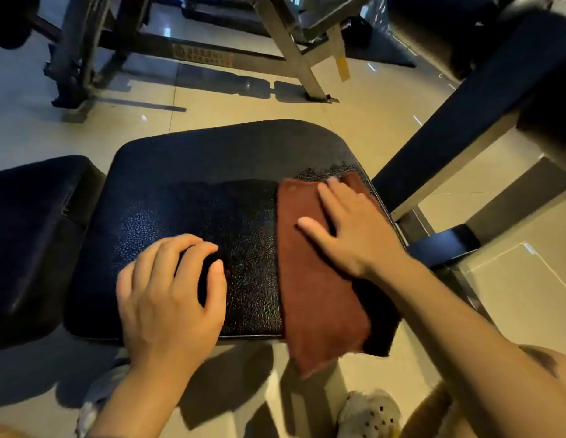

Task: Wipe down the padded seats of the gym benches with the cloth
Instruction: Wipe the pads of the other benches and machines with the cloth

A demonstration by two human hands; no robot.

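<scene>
Floor [364, 128]: pale glossy tiles with thin grout lines, carrying dark shadows.

Metal machine frame [82, 55]: dark upright posts on a base rail, far ahead of the left hand [168, 298]; a yellowish label plate [202, 55] with unreadable print sits on its crossbar.

Angled steel leg [291, 49]: grey, slanting down to a foot on the tiles, ahead of the right hand [348, 229]; a strip of tan tape [342, 67] hangs just beside it.

Dark floor mat [379, 53]: beyond that leg, further back.

Perforated pale shoe [368, 415]: near the bottom edge, below the right forearm.

Grey shoe [98, 390]: below the left wrist, blurred.
</scene>
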